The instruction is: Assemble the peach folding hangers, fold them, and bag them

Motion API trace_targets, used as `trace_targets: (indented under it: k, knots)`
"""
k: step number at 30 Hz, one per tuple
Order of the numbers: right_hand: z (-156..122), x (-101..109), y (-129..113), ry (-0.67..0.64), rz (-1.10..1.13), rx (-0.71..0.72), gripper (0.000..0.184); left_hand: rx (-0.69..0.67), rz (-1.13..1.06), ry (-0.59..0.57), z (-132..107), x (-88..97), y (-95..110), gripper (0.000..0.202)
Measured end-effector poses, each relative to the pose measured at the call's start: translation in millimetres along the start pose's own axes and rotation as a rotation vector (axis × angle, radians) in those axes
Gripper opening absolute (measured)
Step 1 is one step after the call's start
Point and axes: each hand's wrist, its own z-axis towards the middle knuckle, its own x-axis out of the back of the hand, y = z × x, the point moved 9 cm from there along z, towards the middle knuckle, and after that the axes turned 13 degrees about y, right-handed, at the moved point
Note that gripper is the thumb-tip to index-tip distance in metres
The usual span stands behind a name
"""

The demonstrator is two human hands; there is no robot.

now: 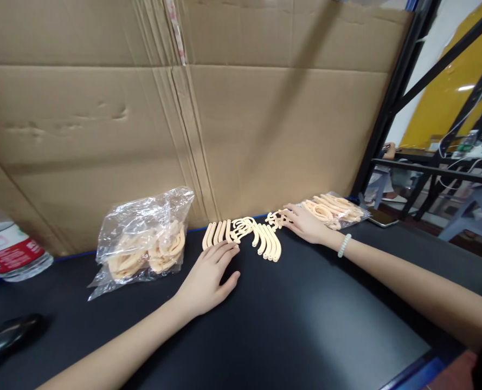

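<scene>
My left hand [208, 279] lies palm down on the black table, thumb apart from the fingers. Its fingertips rest at the lower ends of a row of curved cream plastic pieces [217, 233]. Farther right, my right hand [308, 226], a pale beaded bracelet at its wrist, reaches over some small cream pieces [274, 219]. Its fingers are stretched out and touch them; I see nothing gripped. Between the hands are a second row of curved cream pieces [269, 242] and a loose group of thinner, hooked-looking cream pieces [243, 227].
A clear bag of cream pieces [145, 252] sits left of my left hand; another bag [334, 210] lies beyond my right. A labelled bottle [13, 252] and a black object [8, 336] are at far left. Cardboard [285, 119] walls the back; a phone-like slab [381, 218] lies right.
</scene>
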Motion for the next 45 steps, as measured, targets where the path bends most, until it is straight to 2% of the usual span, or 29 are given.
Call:
trace_targets:
  k: [2,5,7,9,11,15,18,21,26,30,35,39,45]
  knots:
    - [3,6,-15,0.042,0.01,-0.003,0.04,0.008,0.001,-0.015,0,-0.7,0,0.044]
    - [0,10,-63,0.017,0.071,0.081,0.042,0.022,0.003,-0.034,1,-2.9,-1,0.046]
    - [-5,2,-100,-0.063,0.138,0.174,0.053,0.032,0.005,-0.037,2,-4.0,-3,0.047]
    - [-10,-12,-120,-0.144,0.164,0.206,0.058,0.042,0.004,-0.028,2,-4.0,-4,0.047]
    - [-9,-23,-118,-0.162,0.171,0.17,0.047,0.054,0.001,-0.012,1,-2.9,-5,0.045]
    - [8,-35,-84,-0.101,0.167,0.088,0.023,0.071,0.005,0.006,1,0.0,-5,0.043]
    - [21,-41,-64,-0.063,0.139,0.059,0.02,0.078,0.009,0.005,2,2.1,-4,0.042]
    - [28,-47,-60,-0.041,0.11,0.058,0.017,0.091,0.018,0.021,3,5.4,-4,0.04]
    - [30,-39,-68,-0.005,0.054,0.059,0.016,0.078,0.017,0.026,0,4.7,-4,0.041]
    - [36,-32,-88,-0.023,0.035,0.074,0.019,0.068,0.009,0.03,0,3.4,-5,0.043]
    - [46,-51,-116,-0.093,0.064,0.136,0.04,0.072,0.019,0.014,1,3.3,-6,0.044]
    - [49,-64,-123,-0.127,0.118,0.146,0.031,0.086,0.031,0.033,2,4.8,-8,0.043]
    - [28,-50,-138,-0.177,0.222,0.22,0.019,0.12,0.068,0.042,1,4.2,-11,0.04]
